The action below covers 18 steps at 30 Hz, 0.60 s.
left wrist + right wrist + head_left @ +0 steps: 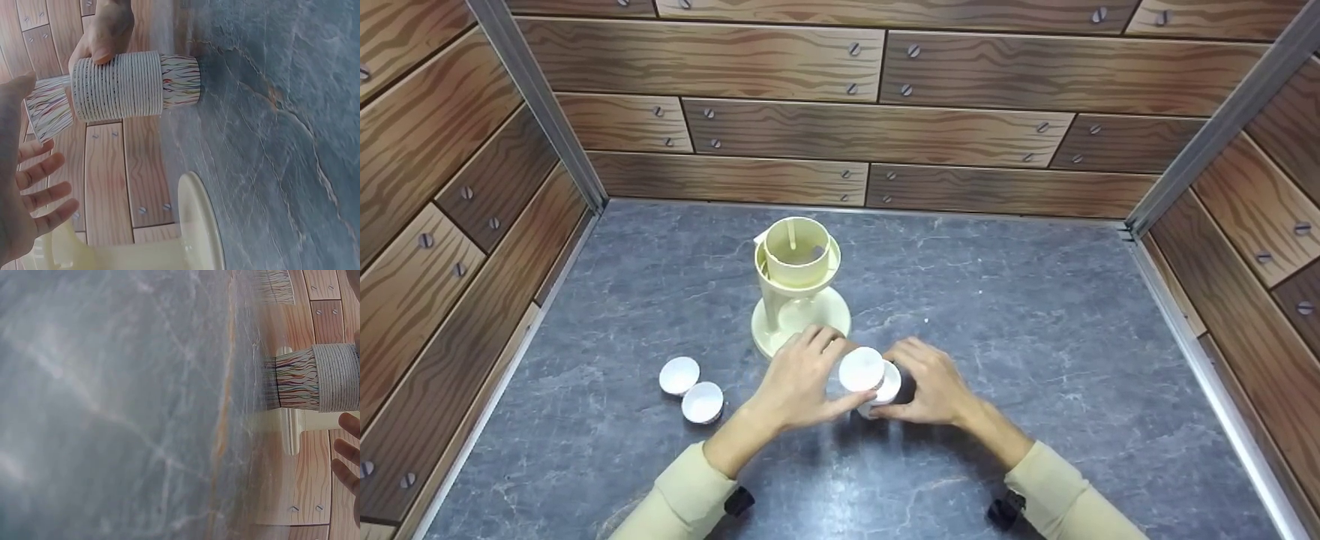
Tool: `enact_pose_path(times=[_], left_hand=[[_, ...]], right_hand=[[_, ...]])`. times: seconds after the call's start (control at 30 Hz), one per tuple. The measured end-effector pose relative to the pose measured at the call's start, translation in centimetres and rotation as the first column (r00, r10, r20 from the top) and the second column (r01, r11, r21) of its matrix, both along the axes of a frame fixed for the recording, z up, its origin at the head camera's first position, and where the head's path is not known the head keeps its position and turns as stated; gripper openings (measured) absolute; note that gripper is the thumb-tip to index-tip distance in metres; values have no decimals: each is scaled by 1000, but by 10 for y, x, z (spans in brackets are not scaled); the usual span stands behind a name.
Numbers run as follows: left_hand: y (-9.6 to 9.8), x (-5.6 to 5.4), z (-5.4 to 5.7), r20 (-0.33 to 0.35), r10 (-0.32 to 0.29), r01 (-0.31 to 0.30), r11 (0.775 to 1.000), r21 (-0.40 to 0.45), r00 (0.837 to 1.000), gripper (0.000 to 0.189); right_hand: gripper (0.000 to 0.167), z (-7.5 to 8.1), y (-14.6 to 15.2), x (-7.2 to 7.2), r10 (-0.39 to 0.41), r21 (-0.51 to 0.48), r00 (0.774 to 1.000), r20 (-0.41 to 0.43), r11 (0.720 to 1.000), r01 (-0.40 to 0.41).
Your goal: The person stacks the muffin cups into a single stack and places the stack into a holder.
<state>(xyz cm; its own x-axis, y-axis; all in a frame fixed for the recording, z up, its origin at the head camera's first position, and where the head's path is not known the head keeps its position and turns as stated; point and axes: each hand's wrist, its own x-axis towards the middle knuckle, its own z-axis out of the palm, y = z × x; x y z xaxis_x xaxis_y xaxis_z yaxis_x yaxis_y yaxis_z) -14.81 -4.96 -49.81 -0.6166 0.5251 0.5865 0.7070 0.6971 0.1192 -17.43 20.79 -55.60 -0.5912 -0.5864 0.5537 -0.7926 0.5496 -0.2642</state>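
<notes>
White stacked cups [118, 85] are standing on the tabletop [1057, 322], the right hand [928, 384] gripping them. Just above, the left hand [802, 384] is pinching one cup [861, 369]; two loose cups [703, 403] are sitting at the stack's nine o'clock.

Upright stack of streaked white cups [126, 84], tilted cup [49, 109] at top

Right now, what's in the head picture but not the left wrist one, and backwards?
Only the head view: two white cups off to the left, and the sleeves.

Only the left wrist view: the cup stack side-on, ridged with rims, and wavy coloured lines on its bottom cup.

Both: the left hand pinching one cup, the right hand holding the stack, the yellow stand.
</notes>
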Motion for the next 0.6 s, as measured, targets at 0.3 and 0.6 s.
enact_pose_path(times=[0.3,0.6], left_hand=[[8,-1,-3,11,-13,13,1000,8,1000,60],[15,-1,-11,23,-37,37,999,-2,999,59]], right_hand=[[68,1,0,1,-9,0,1000,-1,1000,9],[70,1,1,1,-3,4,1000,3,1000,3]])
